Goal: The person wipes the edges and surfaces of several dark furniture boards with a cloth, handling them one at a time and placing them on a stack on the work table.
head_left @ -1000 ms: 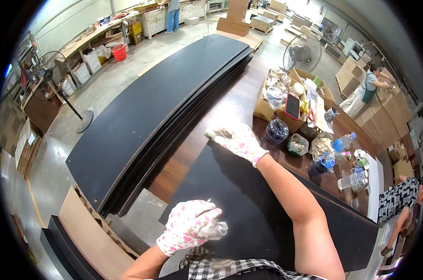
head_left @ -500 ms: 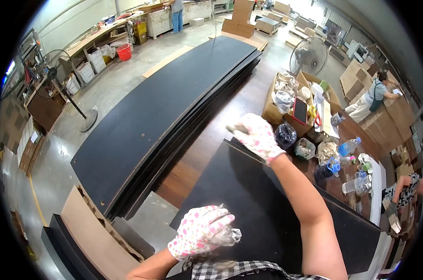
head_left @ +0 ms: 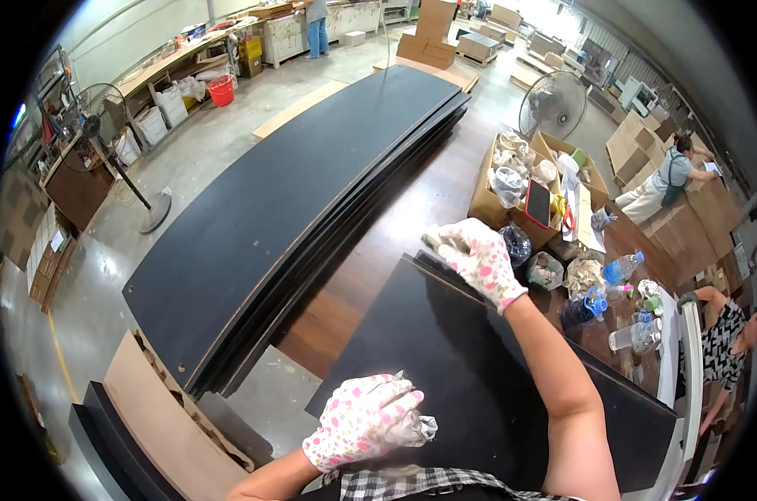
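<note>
My left hand (head_left: 363,420), in a white glove with pink spots, is closed around a crumpled whitish plastic wrapper (head_left: 413,430) above the near part of a black panel (head_left: 445,367). What is inside the wrapper is hidden. My right hand (head_left: 483,260), in a matching glove with grey-stained fingertips, is at the far edge of that panel. Its fingers are bent together; anything between them is too small to make out. Beyond lies a stack of long black panels (head_left: 311,175) with a curved side and small holes in the top one.
Right of my right hand are open cardboard boxes (head_left: 487,196), a phone (head_left: 538,204), red-handled scissors (head_left: 569,219) and plastic bottles (head_left: 623,267). Fans (head_left: 554,104) stand beyond the table. At the right edge a person (head_left: 725,342) is beside a long white piece (head_left: 691,376).
My right hand has shifted right and nearer along the panel's edge, its fingers more bent. My left hand stays nearly in place, still gripping the wrapper. The person at right has shifted beside the white piece.
</note>
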The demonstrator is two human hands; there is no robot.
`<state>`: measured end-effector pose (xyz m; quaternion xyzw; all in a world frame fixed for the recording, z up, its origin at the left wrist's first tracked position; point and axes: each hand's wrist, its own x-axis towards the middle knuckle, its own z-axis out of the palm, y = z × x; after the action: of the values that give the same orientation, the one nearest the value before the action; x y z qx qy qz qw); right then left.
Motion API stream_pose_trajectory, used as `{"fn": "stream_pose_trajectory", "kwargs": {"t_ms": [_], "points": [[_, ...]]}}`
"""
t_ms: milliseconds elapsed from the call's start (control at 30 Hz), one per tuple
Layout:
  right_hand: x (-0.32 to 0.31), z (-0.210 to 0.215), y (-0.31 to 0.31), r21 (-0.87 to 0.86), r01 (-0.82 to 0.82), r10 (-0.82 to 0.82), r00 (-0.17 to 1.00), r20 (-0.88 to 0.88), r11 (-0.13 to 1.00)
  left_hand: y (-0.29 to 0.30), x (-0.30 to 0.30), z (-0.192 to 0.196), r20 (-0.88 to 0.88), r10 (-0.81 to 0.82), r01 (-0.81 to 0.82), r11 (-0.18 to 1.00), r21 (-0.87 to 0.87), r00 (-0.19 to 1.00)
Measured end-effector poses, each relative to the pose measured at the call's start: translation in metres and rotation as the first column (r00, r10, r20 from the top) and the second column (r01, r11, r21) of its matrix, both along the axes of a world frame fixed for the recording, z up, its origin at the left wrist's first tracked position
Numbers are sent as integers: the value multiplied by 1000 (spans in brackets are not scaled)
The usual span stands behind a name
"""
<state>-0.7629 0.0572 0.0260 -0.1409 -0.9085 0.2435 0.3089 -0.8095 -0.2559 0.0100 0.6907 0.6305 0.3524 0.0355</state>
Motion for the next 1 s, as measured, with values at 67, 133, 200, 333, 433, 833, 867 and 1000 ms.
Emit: {"fn": "stream_pose_trajectory", "kwargs": {"t_ms": [67, 133, 200, 333, 433, 833, 867, 1000], "points": [[-9, -5, -14, 97, 46, -56, 993, 103, 994, 1, 0, 0, 32, 17, -17, 1000, 6, 999], [-14, -1, -26, 89, 24, -37, 988, 148, 996, 6, 2, 2, 50, 4, -5, 1000, 24, 999], [-8, -9, -25, 45, -30, 26, 995, 96, 999, 7, 2, 2, 47, -1, -1, 999, 42, 999], [53, 6, -14, 15, 5, -10, 950, 312, 1000, 3, -1, -1, 61, 1, -4, 999, 40, 998], [141, 5, -3, -43, 166, -147, 946, 290, 985, 3, -2, 6, 48, -24, 24, 1000, -18, 999], [75, -5, -23, 181, 44, -82, 974, 211, 982, 11, 3, -10, 23, -21, 21, 1000, -2, 1000], [104, -15, -15, 222, 103, -156, 958, 240, 970, 11, 2, -11, 49, -33, 33, 999, 5, 998], [248, 12, -11, 66, 374, -377, 883, 280, 925, 11, 1, -6, 60, -32, 33, 999, -12, 998]]}}
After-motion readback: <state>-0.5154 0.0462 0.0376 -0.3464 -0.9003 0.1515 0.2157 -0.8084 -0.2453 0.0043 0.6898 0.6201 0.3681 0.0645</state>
